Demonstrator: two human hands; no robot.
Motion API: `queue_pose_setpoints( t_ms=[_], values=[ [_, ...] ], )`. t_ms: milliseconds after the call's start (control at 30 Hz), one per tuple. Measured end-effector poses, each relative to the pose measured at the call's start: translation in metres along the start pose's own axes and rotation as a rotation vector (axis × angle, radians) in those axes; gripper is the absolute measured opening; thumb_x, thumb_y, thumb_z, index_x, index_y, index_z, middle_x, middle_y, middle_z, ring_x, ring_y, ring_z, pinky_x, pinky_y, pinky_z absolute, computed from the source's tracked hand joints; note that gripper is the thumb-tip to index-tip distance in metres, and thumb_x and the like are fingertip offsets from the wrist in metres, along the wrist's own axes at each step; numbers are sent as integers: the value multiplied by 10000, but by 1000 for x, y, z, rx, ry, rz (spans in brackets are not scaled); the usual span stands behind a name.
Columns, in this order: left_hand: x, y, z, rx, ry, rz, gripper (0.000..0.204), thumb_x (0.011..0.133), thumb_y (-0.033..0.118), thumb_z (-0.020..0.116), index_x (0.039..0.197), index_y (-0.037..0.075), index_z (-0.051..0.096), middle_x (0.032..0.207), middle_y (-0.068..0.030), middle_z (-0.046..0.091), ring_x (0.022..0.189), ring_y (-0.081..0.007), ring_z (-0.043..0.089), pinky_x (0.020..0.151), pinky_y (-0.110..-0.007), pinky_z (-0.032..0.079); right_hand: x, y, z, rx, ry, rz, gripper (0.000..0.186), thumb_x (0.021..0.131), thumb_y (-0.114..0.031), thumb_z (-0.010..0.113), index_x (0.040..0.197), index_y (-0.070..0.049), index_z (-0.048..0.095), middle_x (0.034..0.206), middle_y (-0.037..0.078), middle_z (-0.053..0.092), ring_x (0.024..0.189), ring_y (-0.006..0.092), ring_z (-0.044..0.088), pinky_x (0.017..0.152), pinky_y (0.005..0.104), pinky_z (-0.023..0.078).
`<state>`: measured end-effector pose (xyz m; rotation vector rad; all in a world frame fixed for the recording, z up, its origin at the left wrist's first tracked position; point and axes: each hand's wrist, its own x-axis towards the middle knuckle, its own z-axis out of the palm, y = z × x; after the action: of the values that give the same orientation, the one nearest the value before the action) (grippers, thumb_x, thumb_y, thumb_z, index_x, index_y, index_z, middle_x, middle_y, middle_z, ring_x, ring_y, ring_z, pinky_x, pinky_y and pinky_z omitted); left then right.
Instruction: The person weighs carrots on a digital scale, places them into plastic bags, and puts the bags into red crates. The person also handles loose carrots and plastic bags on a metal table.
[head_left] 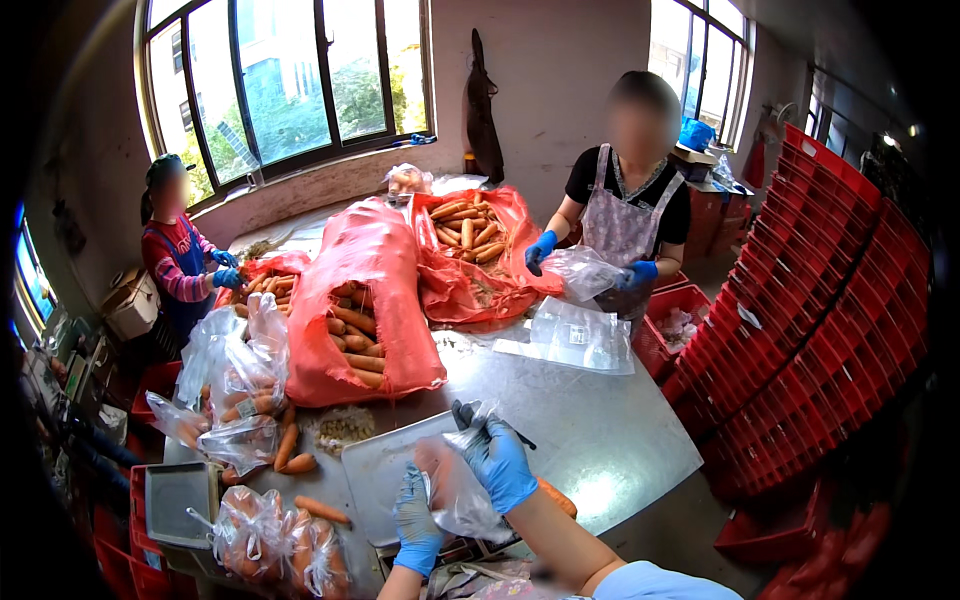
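Close in front of me, a clear plastic bag (465,505) with blurred orange-pink contents, probably carrots, hangs between my hands over a metal tray (375,465). My right hand (497,462), in a blue glove, is closed on the upper part of the bag. My left hand (416,518), gloved too, has its fingers against the bag's left side. A thin dark object shows just beyond my right hand; its kind I cannot make out. Partly hidden by my right forearm lies a carrot (557,497). Tied bags of carrots (262,540) and a loose carrot (322,510) lie to the left.
Big red mesh sacks (375,250) of carrots stand across the metal table (640,440). Flat clear bags (575,335) lie at its far side. Two gloved co-workers stand at the far left and far right. Tall stacks of red crates (800,300) rise on the right.
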<state>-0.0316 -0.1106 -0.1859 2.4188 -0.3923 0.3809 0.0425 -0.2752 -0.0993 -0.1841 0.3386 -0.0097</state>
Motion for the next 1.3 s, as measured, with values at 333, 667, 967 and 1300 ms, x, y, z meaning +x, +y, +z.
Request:
queue_pose_setpoints(
  t_ms=[333,667,967,1300],
  values=[
    [53,-62,-17,-14,-44,-67,420,770,37,520,1180,106,582,1157,-138,589,1043,-321,559,921,-383,428,-30,-27,-5,-202,-108,-32,164,961,-143,434,914,-55,563,919,80,612,1000,242,607,683,374,564],
    [0,-40,-56,40,257,-249,429,806,111,530,1205,-42,512,1195,-249,533,1115,-394,502,989,-431,369,-49,-114,-21,-188,-160,-269,372,760,1,446,1113,-26,563,1096,107,607,1005,226,595,858,345,493],
    [-49,-101,-70,-368,416,-551,496,815,-87,446,1301,12,455,1074,-68,528,814,-114,471,708,-221,404,-127,-238,40,-279,-106,-1485,237,910,-166,488,1089,-52,594,970,62,654,768,121,612,635,226,495],
    [-29,-56,-98,-579,368,-625,416,828,-52,474,1243,-46,496,1205,-137,557,1099,-204,522,967,-300,384,-96,-119,-7,-936,77,-609,178,925,-177,542,840,-34,607,739,55,613,587,98,546,529,241,459]
  ],
)
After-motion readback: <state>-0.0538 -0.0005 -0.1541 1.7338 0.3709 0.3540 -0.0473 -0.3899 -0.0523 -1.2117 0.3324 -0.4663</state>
